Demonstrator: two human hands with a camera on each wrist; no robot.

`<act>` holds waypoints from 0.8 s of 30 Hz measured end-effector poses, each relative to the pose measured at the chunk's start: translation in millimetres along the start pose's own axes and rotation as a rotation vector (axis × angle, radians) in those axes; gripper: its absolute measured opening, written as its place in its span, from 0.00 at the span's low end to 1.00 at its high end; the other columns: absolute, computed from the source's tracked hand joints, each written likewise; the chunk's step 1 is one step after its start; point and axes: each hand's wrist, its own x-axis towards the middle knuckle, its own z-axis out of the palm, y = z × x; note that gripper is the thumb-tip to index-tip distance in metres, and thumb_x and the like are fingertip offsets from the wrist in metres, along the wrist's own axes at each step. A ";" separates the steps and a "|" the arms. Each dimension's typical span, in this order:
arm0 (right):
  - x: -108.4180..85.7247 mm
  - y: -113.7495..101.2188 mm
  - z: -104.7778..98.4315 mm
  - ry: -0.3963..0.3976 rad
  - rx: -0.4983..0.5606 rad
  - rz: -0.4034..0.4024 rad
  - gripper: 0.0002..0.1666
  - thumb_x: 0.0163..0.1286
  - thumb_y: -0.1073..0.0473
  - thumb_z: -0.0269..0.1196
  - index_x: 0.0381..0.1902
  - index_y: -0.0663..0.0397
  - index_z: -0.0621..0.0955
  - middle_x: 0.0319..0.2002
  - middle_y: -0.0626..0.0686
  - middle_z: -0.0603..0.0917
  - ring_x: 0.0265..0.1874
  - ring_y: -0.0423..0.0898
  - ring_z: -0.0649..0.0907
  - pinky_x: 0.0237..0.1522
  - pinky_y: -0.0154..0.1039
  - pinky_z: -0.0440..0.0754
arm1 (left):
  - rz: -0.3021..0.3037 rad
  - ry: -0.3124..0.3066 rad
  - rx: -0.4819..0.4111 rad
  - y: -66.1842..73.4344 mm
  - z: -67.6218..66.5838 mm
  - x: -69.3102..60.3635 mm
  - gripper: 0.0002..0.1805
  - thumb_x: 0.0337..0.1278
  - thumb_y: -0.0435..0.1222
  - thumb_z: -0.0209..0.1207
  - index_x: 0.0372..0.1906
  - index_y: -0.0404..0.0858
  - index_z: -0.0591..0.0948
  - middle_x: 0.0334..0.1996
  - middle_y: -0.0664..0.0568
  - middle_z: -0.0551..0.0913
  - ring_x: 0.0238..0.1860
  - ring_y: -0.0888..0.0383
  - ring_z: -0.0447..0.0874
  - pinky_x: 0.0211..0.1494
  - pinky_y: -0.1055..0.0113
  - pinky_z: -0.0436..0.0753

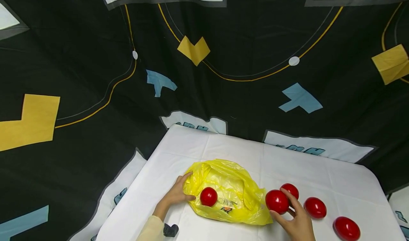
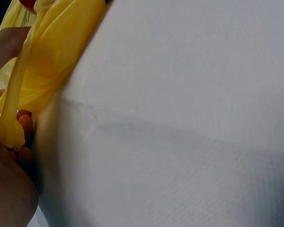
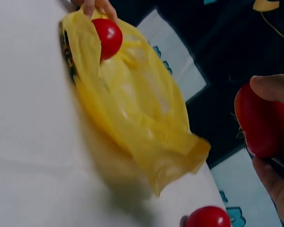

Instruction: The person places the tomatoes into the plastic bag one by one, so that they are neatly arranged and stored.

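Observation:
A yellow plastic bag (image 1: 252, 214) lies on the white-covered table with its mouth spread open. One red tomato (image 1: 208, 196) is inside, near the bag's left side. My left hand (image 1: 176, 194) grips the left rim of the bag, thumb and fingers around the plastic (image 2: 52, 61) in the left wrist view. Just off the bag's right end, my right hand (image 1: 298, 221) holds another tomato (image 1: 276, 201) between thumb and fingers. Green calyx bits show on this held tomato (image 3: 260, 123) in the right wrist view.
Three more tomatoes rest on the table to the right: one behind the held tomato (image 1: 291, 189), a middle tomato (image 1: 315, 208) and a nearer tomato (image 1: 346, 228). A small dark object (image 1: 171, 230) is beside the left sleeve. Behind the table (image 1: 300, 166) hangs a black patterned cloth (image 1: 239, 102).

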 end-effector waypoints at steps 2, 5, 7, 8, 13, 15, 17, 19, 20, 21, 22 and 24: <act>1.1 -6.1 2.9 -0.006 -0.006 -0.013 0.48 0.48 0.59 0.76 0.67 0.47 0.67 0.62 0.62 0.71 0.55 0.61 0.74 0.51 0.53 0.76 | 0.001 0.001 0.006 -0.2 -0.3 0.4 0.56 0.31 0.45 0.73 0.72 0.47 0.58 0.54 0.46 0.65 0.58 0.45 0.67 0.63 0.42 0.65; 3.2 -14.2 8.2 -0.023 -0.009 -0.027 0.48 0.48 0.57 0.76 0.66 0.48 0.67 0.60 0.62 0.72 0.55 0.61 0.75 0.52 0.52 0.77 | 0.004 0.003 0.013 -0.2 -0.6 0.5 0.56 0.30 0.45 0.73 0.72 0.47 0.58 0.53 0.45 0.65 0.57 0.45 0.67 0.63 0.42 0.65; 4.4 -19.3 12.8 -0.041 -0.009 -0.033 0.48 0.47 0.55 0.77 0.65 0.49 0.68 0.59 0.62 0.73 0.54 0.60 0.75 0.52 0.53 0.77 | 0.006 0.003 0.014 -0.3 -0.7 0.4 0.56 0.30 0.45 0.73 0.72 0.46 0.58 0.53 0.45 0.65 0.57 0.45 0.67 0.63 0.42 0.65; 5.0 -21.5 15.5 -0.052 -0.005 -0.034 0.49 0.46 0.53 0.77 0.65 0.50 0.68 0.59 0.62 0.74 0.54 0.60 0.76 0.52 0.53 0.77 | 0.006 0.002 0.014 -0.3 -0.6 0.2 0.56 0.31 0.45 0.73 0.72 0.46 0.58 0.53 0.45 0.65 0.57 0.45 0.67 0.63 0.42 0.65; 7.1 -27.7 33.1 -0.119 0.041 -0.029 0.51 0.42 0.49 0.78 0.64 0.50 0.69 0.58 0.60 0.75 0.53 0.56 0.76 0.51 0.52 0.78 | 0.007 -0.001 0.007 0.8 -0.3 -1.1 0.55 0.31 0.44 0.73 0.72 0.46 0.58 0.53 0.45 0.65 0.57 0.46 0.67 0.63 0.42 0.65; 7.7 -28.4 40.9 -0.133 0.058 -0.042 0.50 0.41 0.50 0.79 0.63 0.49 0.69 0.57 0.58 0.76 0.52 0.54 0.77 0.50 0.50 0.79 | 0.010 0.000 0.004 1.8 -0.5 -1.9 0.55 0.31 0.43 0.73 0.72 0.45 0.58 0.54 0.45 0.65 0.57 0.45 0.67 0.63 0.42 0.65; 8.3 -28.5 47.9 -0.143 0.070 -0.066 0.50 0.40 0.52 0.79 0.63 0.48 0.71 0.57 0.56 0.77 0.52 0.53 0.77 0.49 0.48 0.80 | 0.011 0.001 0.002 3.1 -0.9 -2.5 0.55 0.31 0.43 0.73 0.72 0.45 0.59 0.54 0.45 0.65 0.57 0.45 0.67 0.63 0.41 0.65; 9.1 -28.8 54.0 -0.151 0.071 -0.090 0.48 0.40 0.53 0.79 0.62 0.48 0.72 0.56 0.54 0.77 0.51 0.52 0.77 0.48 0.46 0.81 | 0.011 0.002 -0.001 4.2 -1.2 -2.9 0.55 0.31 0.43 0.73 0.72 0.45 0.59 0.54 0.45 0.65 0.57 0.45 0.67 0.63 0.41 0.65; 9.5 -28.7 56.9 -0.152 0.071 -0.101 0.48 0.40 0.54 0.80 0.61 0.48 0.72 0.56 0.53 0.78 0.51 0.51 0.78 0.48 0.45 0.81 | 0.011 0.002 -0.002 4.8 -1.3 -3.1 0.55 0.31 0.43 0.73 0.72 0.45 0.59 0.54 0.45 0.65 0.58 0.45 0.67 0.63 0.41 0.65; 9.9 -28.5 59.4 -0.159 0.073 -0.113 0.48 0.40 0.54 0.80 0.61 0.48 0.72 0.55 0.53 0.78 0.51 0.51 0.78 0.48 0.44 0.81 | 0.011 0.002 -0.006 5.4 -1.4 -3.2 0.55 0.31 0.43 0.73 0.72 0.45 0.59 0.54 0.45 0.65 0.58 0.45 0.67 0.63 0.41 0.65; 10.3 -28.1 61.8 -0.164 0.071 -0.124 0.47 0.40 0.54 0.80 0.60 0.49 0.73 0.55 0.53 0.78 0.50 0.51 0.78 0.47 0.43 0.82 | 0.011 0.001 -0.007 5.8 -1.6 -3.5 0.55 0.32 0.43 0.73 0.72 0.45 0.58 0.54 0.45 0.65 0.58 0.45 0.67 0.64 0.42 0.65; 11.2 -27.1 66.6 -0.176 0.072 -0.143 0.47 0.40 0.54 0.80 0.60 0.48 0.73 0.55 0.53 0.78 0.50 0.51 0.78 0.46 0.41 0.82 | 0.011 0.000 -0.010 6.5 -1.9 -3.8 0.55 0.31 0.43 0.73 0.72 0.45 0.58 0.54 0.45 0.65 0.58 0.45 0.67 0.64 0.42 0.64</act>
